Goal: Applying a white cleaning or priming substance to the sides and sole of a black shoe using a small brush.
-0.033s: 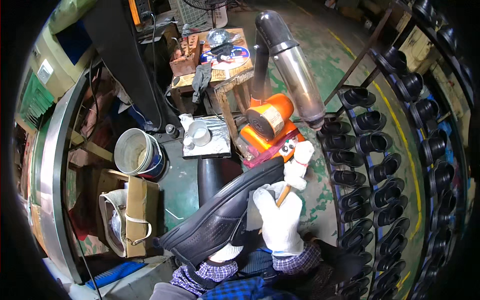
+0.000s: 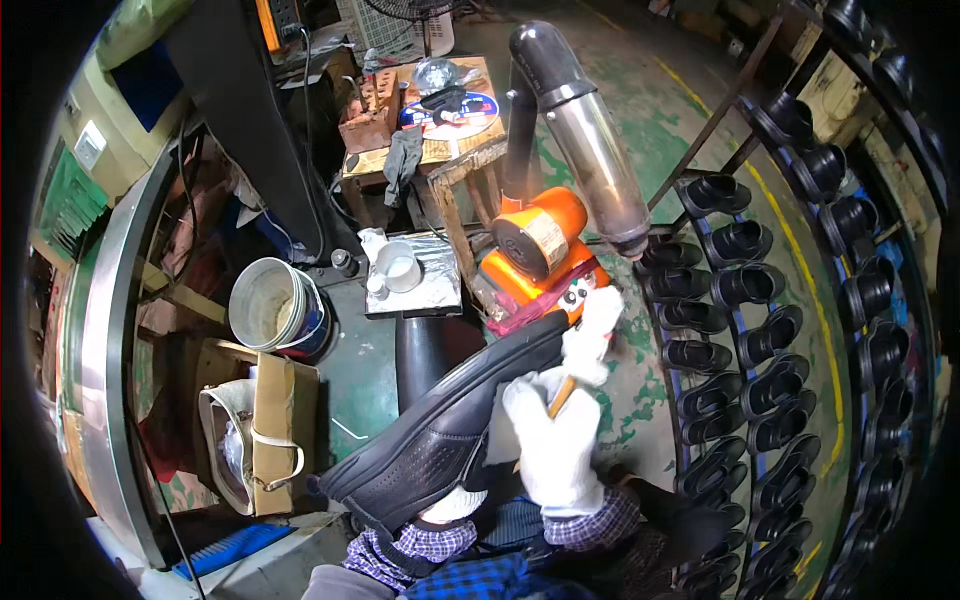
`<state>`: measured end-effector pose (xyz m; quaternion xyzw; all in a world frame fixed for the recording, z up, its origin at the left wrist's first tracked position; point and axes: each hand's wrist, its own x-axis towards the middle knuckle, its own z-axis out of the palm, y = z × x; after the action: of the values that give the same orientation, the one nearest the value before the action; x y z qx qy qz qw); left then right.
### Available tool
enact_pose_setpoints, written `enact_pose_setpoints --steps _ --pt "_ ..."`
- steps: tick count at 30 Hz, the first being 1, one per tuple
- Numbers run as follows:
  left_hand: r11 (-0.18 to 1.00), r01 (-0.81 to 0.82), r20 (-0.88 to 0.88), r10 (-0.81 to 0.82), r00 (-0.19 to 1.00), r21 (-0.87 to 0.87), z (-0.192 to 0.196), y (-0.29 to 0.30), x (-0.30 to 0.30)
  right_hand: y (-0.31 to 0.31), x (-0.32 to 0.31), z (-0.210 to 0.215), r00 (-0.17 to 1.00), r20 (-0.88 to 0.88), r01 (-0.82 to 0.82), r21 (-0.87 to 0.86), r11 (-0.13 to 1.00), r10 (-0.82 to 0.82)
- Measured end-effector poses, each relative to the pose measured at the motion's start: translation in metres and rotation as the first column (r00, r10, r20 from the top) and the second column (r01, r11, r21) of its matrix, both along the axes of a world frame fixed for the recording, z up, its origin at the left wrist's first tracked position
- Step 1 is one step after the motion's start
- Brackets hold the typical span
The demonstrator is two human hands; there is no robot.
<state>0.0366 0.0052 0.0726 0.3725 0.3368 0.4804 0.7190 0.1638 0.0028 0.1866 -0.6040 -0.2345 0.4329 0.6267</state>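
Note:
A black perforated shoe (image 2: 430,435) hangs tilted in front of me, its sole edge up and to the left. My left hand (image 2: 455,506), in a white glove, holds it at its lower part; most of that hand is hidden by the shoe. My white-gloved right hand (image 2: 558,450) is closed round a thin wooden stick (image 2: 562,396). White cloth wraps the stick's head (image 2: 590,340), which is beside the shoe's upper right end. Some grey material (image 2: 505,430) shows between the right hand and the shoe; its kind is unclear.
Beyond the shoe, a foil-covered stand (image 2: 430,290) bears a clear cup (image 2: 398,268). An orange blower (image 2: 540,235) with a metal tube (image 2: 600,150) stands right of it. A bucket (image 2: 265,305) and cardboard box (image 2: 285,420) are left. Racks of black shoes (image 2: 745,285) line the right.
The stick's white wrapped head has shifted slightly down and looks blurred. My right hand has moved slightly left. The shoe and my left hand look unmoved.

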Motion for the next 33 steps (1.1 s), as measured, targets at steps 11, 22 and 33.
enact_pose_setpoints --steps 11,22,33 --pt "1.0 0.023 -0.016 -0.023 1.0 -0.007 -0.001 -0.006 -0.005 -0.013 -0.013 -0.014 0.993 0.112 0.02 0.073 0.997 -0.028" --pt "0.998 0.057 -0.024 -0.057 0.998 -0.006 0.004 -0.003 -0.006 -0.002 0.005 -0.006 0.999 0.035 0.009 -0.039 0.999 -0.007" --pt "0.997 0.083 -0.03 -0.083 0.996 -0.005 0.003 -0.003 -0.004 -0.007 -0.003 -0.014 0.948 0.311 0.027 0.136 0.99 -0.069"
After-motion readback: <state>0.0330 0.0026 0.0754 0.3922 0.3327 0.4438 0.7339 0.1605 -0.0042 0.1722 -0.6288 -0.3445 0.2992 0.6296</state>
